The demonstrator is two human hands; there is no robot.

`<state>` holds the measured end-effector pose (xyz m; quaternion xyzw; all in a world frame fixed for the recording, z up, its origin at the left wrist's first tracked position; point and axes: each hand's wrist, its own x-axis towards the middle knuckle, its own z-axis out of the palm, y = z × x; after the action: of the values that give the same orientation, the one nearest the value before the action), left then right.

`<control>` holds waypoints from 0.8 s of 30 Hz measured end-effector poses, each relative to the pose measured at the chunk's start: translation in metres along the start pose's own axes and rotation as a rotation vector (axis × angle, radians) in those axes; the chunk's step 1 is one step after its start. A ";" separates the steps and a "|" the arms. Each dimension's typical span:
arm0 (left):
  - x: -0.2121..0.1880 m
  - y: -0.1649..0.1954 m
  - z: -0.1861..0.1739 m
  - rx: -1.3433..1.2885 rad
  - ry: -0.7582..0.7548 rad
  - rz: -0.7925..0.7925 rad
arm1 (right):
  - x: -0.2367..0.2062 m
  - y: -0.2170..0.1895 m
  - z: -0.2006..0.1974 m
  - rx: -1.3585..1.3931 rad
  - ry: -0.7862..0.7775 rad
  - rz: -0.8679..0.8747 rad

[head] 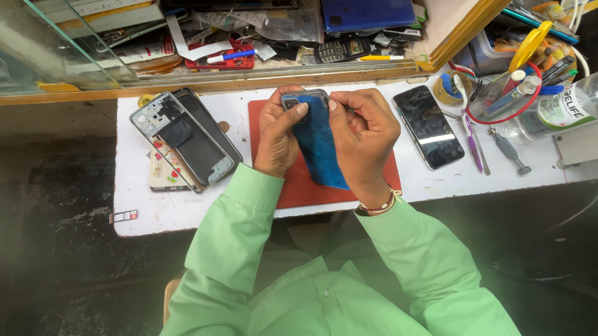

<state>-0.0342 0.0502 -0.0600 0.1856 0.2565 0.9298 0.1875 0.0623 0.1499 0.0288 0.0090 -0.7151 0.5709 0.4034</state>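
A blue phone back cover (318,144) is held upright over a red work mat (300,188) on a white bench. My left hand (278,135) grips its left edge, thumb pressing near the camera corner at the top. My right hand (363,136) holds the right edge, with fingers curled at the top corner. Both arms wear light green sleeves.
A grey phone mid-frame (179,139) and a dark panel lie left of the mat, over a flowered case (161,173). A black phone (429,126) lies to the right, with tweezers, a screwdriver (509,151) and a tool cup (508,94). A cluttered shelf runs behind.
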 end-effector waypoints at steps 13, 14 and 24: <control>-0.003 0.002 0.002 0.012 -0.018 0.027 | -0.004 -0.006 0.006 -0.191 0.055 -0.165; -0.003 0.002 0.002 0.013 -0.017 0.028 | -0.004 -0.006 0.006 -0.202 0.056 -0.171; -0.004 -0.001 0.005 0.057 -0.004 0.066 | 0.001 -0.008 0.006 -0.356 0.049 -0.293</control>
<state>-0.0284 0.0512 -0.0574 0.2010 0.2762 0.9275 0.1521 0.0620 0.1427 0.0359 0.0278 -0.7855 0.3711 0.4944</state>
